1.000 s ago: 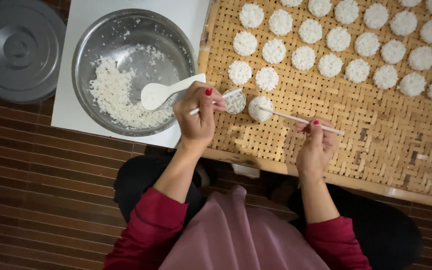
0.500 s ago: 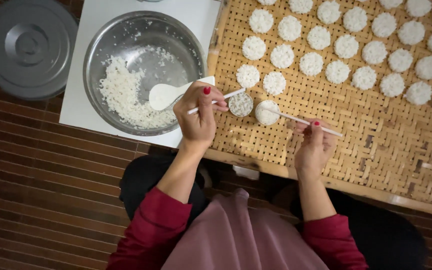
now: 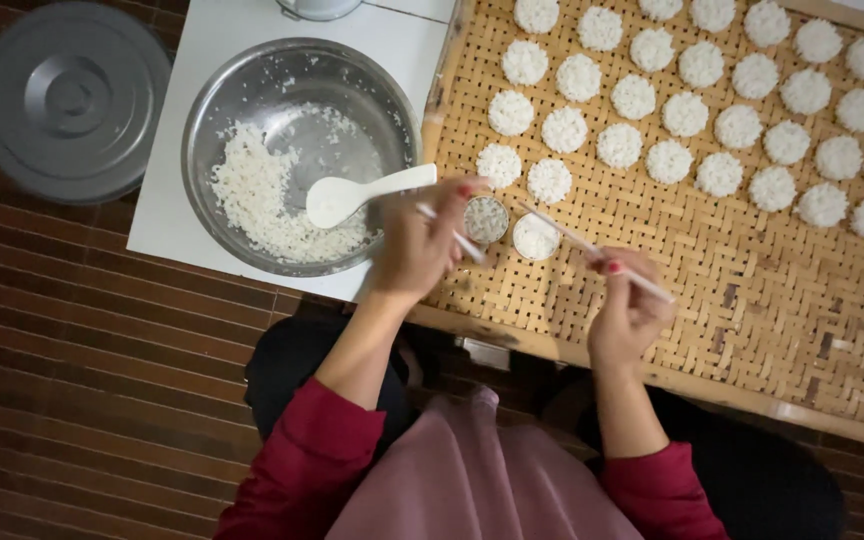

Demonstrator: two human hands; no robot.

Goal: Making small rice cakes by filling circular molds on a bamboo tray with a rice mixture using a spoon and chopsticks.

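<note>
Pressing rice into two small round moulds [image 3: 486, 218] on the woven bamboo tray [image 3: 752, 300], right of the steel bowl [image 3: 297, 150]. Left hand [image 3: 417, 245] and right hand [image 3: 632, 305] fingers each closed on a thin stick [image 3: 592, 248]. Next: probably careful unmoulding beside the finished rice discs [image 3: 652, 100].

A round grey metal lid [image 3: 72, 97] lies on the dark slatted wooden floor [image 3: 82, 400]. Beside it, a white square stand [image 3: 202, 60] bears a shiny vessel's base [image 3: 318, 8].
</note>
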